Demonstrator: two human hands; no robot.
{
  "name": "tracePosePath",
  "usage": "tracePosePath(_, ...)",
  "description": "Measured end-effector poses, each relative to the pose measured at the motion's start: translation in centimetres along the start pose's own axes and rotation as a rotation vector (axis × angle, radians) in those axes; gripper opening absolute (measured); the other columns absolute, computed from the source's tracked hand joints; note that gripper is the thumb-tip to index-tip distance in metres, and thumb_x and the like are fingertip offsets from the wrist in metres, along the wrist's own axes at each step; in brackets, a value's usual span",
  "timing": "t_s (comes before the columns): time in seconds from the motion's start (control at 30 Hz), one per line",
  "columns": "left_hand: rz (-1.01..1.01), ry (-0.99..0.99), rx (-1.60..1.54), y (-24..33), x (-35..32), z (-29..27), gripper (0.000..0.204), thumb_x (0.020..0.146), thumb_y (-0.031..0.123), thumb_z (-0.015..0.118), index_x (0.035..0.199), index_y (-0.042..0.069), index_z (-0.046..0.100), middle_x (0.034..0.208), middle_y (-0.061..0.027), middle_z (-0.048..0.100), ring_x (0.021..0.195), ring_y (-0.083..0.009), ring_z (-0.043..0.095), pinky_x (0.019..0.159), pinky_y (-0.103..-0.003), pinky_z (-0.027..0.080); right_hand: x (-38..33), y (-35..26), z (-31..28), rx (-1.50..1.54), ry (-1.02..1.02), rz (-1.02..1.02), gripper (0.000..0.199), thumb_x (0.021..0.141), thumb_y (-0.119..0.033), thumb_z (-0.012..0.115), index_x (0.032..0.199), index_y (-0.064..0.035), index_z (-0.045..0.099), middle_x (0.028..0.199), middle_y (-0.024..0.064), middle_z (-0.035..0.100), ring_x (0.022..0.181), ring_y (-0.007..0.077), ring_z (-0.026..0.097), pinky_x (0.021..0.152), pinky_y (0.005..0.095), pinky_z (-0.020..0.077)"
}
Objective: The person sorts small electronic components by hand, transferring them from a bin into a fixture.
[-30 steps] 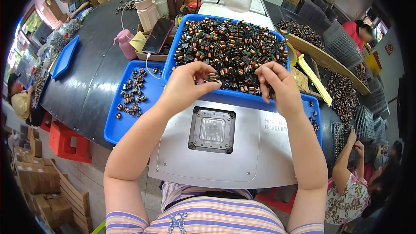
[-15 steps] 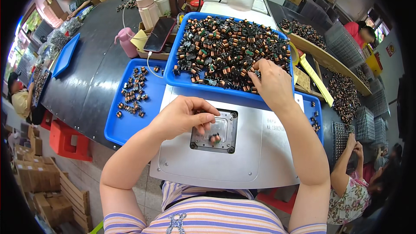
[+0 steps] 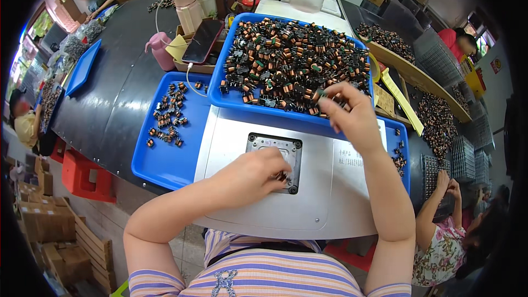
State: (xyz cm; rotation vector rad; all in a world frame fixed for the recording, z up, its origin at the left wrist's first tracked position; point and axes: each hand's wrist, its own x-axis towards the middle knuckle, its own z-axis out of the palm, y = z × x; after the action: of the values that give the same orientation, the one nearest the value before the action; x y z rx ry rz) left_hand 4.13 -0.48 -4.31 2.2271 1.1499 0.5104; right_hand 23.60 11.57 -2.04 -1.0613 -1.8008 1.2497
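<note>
My left hand [image 3: 250, 175] is over the square metal fixture [image 3: 295, 159] set in the silver panel. Its fingers are closed on a small copper-wound coil [image 3: 282, 176], mostly hidden by the fingertips. At the front right of the large blue tray [image 3: 264, 109], my right hand [image 3: 355, 114] has thumb and forefinger curled around a small coil with a green part [image 3: 320, 95]. That tray holds a heap of copper-wound coils [image 3: 286, 60] with black bases. The right palm hangs just above the tray's front rim.
A lower blue tray [image 3: 159, 164] with several coils extends under both sides of the silver panel [image 3: 297, 214]. Behind it are a phone [image 3: 202, 41], a pink bottle [image 3: 160, 51] and a tumbler [image 3: 188, 12]. A yellow strip [image 3: 401, 102] lies right. Co-workers sit at both sides.
My left hand has moved down onto the fixture and closed around the coil there. My right hand has drawn slightly back toward me from the heap, with a coil at its fingertips.
</note>
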Motion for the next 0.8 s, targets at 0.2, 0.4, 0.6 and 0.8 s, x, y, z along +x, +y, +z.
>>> tracePosePath(0.2,-0.327,0.46,-1.289,-0.9,0.9,-1.7,0.026,0.091,0.008,0.047,0.115,-0.002,0.049,0.104,-0.0111,0.058,0.087,-0.0158,0.059,0.075,-0.025,0.049,-4.1,1.4,3.6,-0.367,-0.287,-0.351,0.015,0.074,-0.008,0.068,0.086,-0.0042,0.061,0.078,0.0084,0.062,0.063,0.0202,0.058,0.055,0.0298,0.0468)
tracePosePath(0.4,-0.294,0.604,-1.526,-2.1,0.7,-0.9,0.024,0.091,0.008,0.048,0.113,-0.003,0.052,0.107,-0.0114,0.059,0.09,-0.0167,0.059,0.076,-0.026,0.049,-4.6,1.4,4.7,-0.616,-0.358,-0.491,0.014,0.076,-0.019,0.065,0.079,-0.0081,0.058,0.071,0.0063,0.053,0.064,0.0243,0.057,0.053,0.0362,0.0452)
tracePosePath(0.6,-0.278,0.571,-1.435,-3.1,0.1,-0.5,0.026,0.09,0.008,0.049,0.114,-0.003,0.052,0.101,-0.0113,0.06,0.085,-0.0134,0.058,0.069,-0.022,0.048,-5.0,1.5,5.5,-0.7,-0.283,-0.566,0.014,0.075,-0.018,0.065,0.077,-0.0083,0.056,0.068,0.0059,0.05,0.06,0.0239,0.056,0.051,0.0345,0.045)
tracePosePath(0.8,-0.4,0.464,-0.856,-1.5,0.2,-1.5,0.019,0.085,0.005,0.058,0.103,-0.001,0.061,0.086,-0.0054,0.064,0.071,-0.0096,0.059,0.062,-0.02,0.048,-5.0,2.2,5.4,-0.706,-0.216,-0.632,0.015,0.074,-0.014,0.066,0.084,-0.0066,0.058,0.069,0.0045,0.053,0.057,0.0192,0.056,0.048,0.0303,0.0441)
